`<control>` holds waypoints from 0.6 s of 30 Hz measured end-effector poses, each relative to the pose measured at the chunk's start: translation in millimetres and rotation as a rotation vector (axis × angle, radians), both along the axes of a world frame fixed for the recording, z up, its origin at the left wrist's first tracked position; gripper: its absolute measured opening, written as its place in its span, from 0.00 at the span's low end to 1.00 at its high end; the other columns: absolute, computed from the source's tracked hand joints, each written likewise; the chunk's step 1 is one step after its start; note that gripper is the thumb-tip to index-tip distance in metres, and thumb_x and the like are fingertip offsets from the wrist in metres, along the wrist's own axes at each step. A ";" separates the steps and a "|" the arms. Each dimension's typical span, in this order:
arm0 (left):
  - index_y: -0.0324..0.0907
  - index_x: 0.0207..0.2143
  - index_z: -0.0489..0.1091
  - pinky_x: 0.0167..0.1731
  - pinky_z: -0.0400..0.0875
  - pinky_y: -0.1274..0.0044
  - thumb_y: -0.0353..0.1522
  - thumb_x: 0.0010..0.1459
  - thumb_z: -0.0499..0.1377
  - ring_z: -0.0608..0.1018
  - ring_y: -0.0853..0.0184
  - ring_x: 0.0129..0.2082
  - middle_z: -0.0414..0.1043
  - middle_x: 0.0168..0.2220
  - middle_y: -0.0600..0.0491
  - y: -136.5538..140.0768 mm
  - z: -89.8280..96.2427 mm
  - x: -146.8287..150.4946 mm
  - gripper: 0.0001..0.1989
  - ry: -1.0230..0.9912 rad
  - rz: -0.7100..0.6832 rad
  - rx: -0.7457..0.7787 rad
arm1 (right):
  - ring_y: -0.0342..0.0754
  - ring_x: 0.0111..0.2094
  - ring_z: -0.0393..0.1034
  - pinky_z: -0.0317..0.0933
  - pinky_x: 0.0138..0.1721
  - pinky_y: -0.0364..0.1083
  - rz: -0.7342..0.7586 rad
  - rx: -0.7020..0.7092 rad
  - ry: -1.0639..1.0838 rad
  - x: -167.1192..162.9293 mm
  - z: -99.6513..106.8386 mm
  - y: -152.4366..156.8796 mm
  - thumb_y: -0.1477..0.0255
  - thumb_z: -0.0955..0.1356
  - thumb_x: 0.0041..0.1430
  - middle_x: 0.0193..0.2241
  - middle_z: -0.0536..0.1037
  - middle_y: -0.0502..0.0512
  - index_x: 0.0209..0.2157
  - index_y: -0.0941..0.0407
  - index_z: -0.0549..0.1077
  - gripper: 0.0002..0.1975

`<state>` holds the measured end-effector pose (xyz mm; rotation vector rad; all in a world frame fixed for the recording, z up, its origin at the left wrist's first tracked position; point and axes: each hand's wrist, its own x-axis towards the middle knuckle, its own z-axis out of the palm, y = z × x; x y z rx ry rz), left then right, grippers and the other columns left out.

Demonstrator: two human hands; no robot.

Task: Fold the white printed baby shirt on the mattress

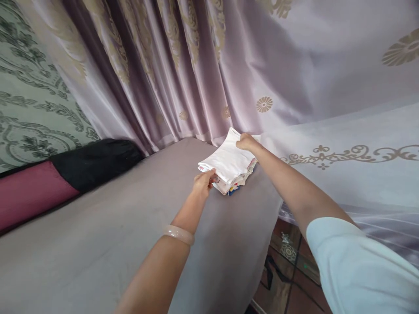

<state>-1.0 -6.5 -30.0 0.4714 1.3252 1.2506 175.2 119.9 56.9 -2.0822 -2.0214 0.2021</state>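
A white folded cloth lies on top of a small stack of folded fabrics, whose patterned and blue edges show beneath it. My left hand pinches the near left edge of the white cloth, thumb on top and fingers underneath. At the far right side, my right hand is closed on the cloth's edge; its fingertips are partly hidden. The stack rests near the far right corner of a grey covered surface. A pale bangle circles my left wrist.
Purple curtains with gold patterns hang behind and to the right. A black and maroon long bundle lies against the green patterned wall at left. Below the right edge is a tiled floor.
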 end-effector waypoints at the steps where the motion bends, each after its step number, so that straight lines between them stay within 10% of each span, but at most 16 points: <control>1: 0.38 0.24 0.69 0.16 0.55 0.83 0.31 0.49 0.68 0.69 0.77 0.16 0.74 0.24 0.54 -0.5 0.1 0.7 0.10 0.020 -0.008 0.014 | 0.57 0.50 0.71 0.65 0.45 0.45 -0.008 -0.010 -0.010 -1.3 -3.7 1.3 0.76 0.68 0.58 0.47 0.76 0.69 0.50 0.65 0.73 0.18; 10: 0.40 0.21 0.65 0.19 0.57 0.82 0.28 0.47 0.67 0.69 0.76 0.19 0.68 0.18 0.57 -7.8 -3.0 9.5 0.12 0.145 -0.048 0.016 | 0.62 0.63 0.53 0.47 0.62 0.59 -0.080 -0.022 -0.113 6.3 -43.7 5.1 0.62 0.57 0.69 0.60 0.64 0.71 0.57 0.65 0.68 0.25; 18: 0.39 0.20 0.66 0.19 0.56 0.82 0.28 0.46 0.68 0.68 0.77 0.18 0.69 0.21 0.56 -10.1 -1.5 13.9 0.12 0.132 -0.049 -0.002 | 0.62 0.61 0.58 0.52 0.59 0.62 -0.139 -0.061 -0.100 21.9 -59.4 8.7 0.58 0.50 0.70 0.60 0.65 0.66 0.60 0.61 0.66 0.30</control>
